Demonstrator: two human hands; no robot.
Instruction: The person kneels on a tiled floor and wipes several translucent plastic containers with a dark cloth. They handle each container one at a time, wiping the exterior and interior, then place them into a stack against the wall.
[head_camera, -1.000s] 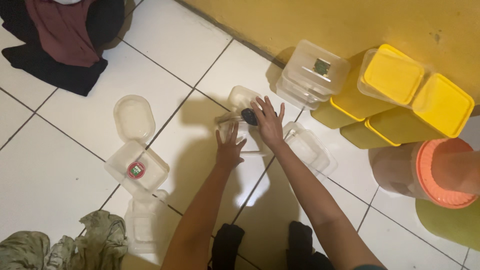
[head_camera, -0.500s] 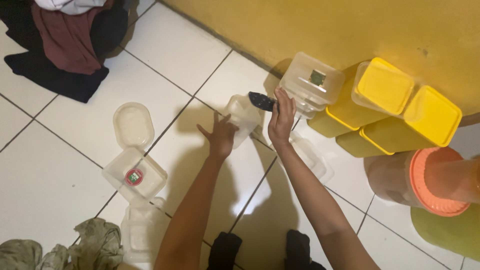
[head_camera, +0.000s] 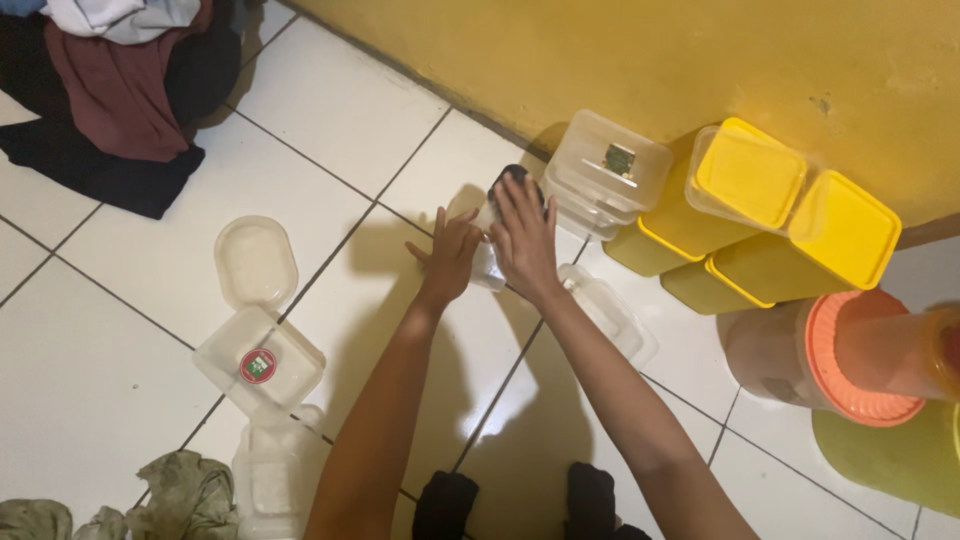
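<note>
Left hand: the left hand (head_camera: 450, 255) lies on a small clear tub (head_camera: 484, 262) on the floor, fingers spread over its side. The grip looks loose, more a press than a squeeze.

Right hand: the right hand (head_camera: 524, 240) covers the top of the same tub. A dark thing (head_camera: 513, 177) pokes out past its fingertips. I cannot tell if the fingers are closed on it or just lie flat over it.

Where the tub is: on the white floor (head_camera: 100, 380), just left of the clear box stack (head_camera: 608, 172) by the yellow wall (head_camera: 620, 50). A flat clear lid (head_camera: 612, 312) lies just below the stack, beside the right wrist.

Near by: yellow boxes (head_camera: 760, 215) stand right of the stack, and an orange-lidded jar (head_camera: 850, 355) lies lower right of it. More clear tubs (head_camera: 258, 362) sit well to the left of it.

What could go wrong: the tub is thin and light. It may slip on the smooth tile or tip if the hands push unevenly. The dark thing may slide off and drop. The right hand is close to the stack, so a bump may knock it over.

Changed from before: the right hand was lifted with the dark thing held up beside the stack; now it is down on the tub. The left hand was open and reaching; now it rests on the tub.
</note>
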